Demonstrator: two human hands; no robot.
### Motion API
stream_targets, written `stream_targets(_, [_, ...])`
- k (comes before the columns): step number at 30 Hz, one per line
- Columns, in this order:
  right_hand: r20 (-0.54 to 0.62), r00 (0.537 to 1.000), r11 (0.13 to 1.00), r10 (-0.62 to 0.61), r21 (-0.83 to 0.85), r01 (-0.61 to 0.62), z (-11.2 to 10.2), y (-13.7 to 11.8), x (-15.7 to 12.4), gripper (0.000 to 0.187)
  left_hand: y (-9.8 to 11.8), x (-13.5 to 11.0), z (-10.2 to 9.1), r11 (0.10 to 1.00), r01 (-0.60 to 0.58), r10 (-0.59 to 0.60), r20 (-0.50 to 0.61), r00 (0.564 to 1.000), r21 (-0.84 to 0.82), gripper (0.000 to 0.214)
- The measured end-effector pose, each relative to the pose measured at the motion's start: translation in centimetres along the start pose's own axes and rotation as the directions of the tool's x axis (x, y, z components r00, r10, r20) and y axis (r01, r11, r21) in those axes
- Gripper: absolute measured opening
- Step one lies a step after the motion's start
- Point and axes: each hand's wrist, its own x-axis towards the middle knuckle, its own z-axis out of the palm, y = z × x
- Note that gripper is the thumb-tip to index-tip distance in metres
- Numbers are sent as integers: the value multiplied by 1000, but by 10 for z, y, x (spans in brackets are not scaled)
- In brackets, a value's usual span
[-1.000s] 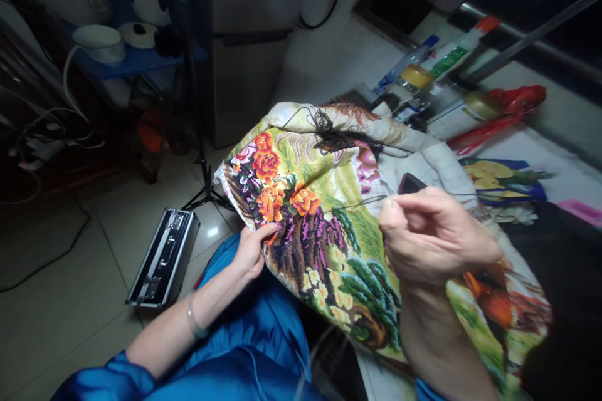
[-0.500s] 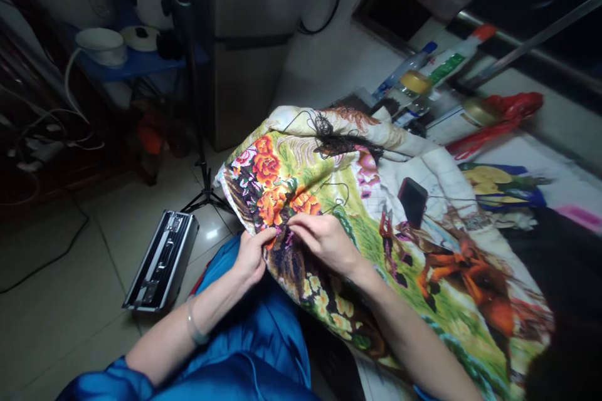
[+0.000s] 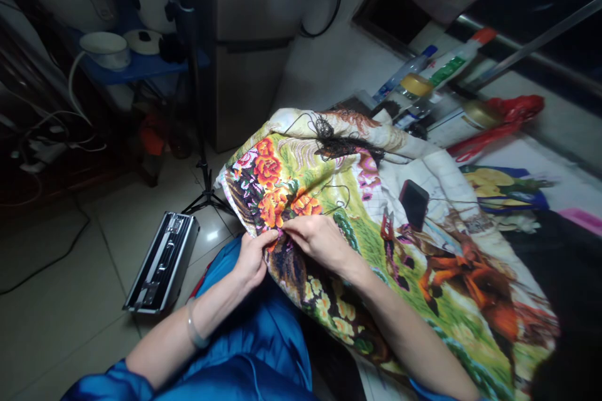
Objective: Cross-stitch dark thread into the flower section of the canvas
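A large embroidered cloth with flowers and a brown horse spreads over the table and my lap. My left hand grips its near left edge, thumb on top and fingers underneath. Just to the right, my right hand is pinched close to the cloth below the orange flowers; whatever sits between its fingertips is too small to make out. A tangle of dark thread lies on the cloth's far part. Red-handled thread snips and a dark phone rest on the cloth right of my right hand.
Bottles and a red plastic bag stand at the back right. On the floor at left are a black-and-silver case and a tripod. Behind them, a blue table holds a white pot.
My right hand has shifted slightly left, its fingertips now nearer my left thumb. My left hand keeps its hold on the cloth edge.
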Motion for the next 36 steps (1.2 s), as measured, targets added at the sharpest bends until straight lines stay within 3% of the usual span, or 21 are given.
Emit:
stream_targets(14, [122, 990, 982, 73, -179, -51, -9, -13, 9, 21, 2, -1, 2, 1000, 4, -4, 5, 1000, 9, 48])
stream_targets(18, [69, 997, 999, -31, 47, 27, -6, 4, 13, 17, 2, 1, 3, 999, 27, -27, 13, 1000, 20, 43])
stream_targets(22, [-2, 990, 934, -140, 331, 133, -4, 22, 18, 15, 2, 3, 4, 999, 43, -44, 10, 999, 25, 34])
stream_targets(29, [16, 983, 827, -182, 544, 144, -3, 31, 26, 15, 3, 7, 1, 995, 101, -102, 65, 993, 23, 25])
stream_targets(33, [-19, 988, 883, -154, 446, 147, -1, 28, 24, 12, 3, 8, -3, 993, 112, -115, 81, 990, 35, 27])
stream_targets(36, [-26, 995, 986, -93, 136, 96, -2, 17, 18, 11, 4, 8, -5, 993, 111, -113, 82, 990, 33, 30])
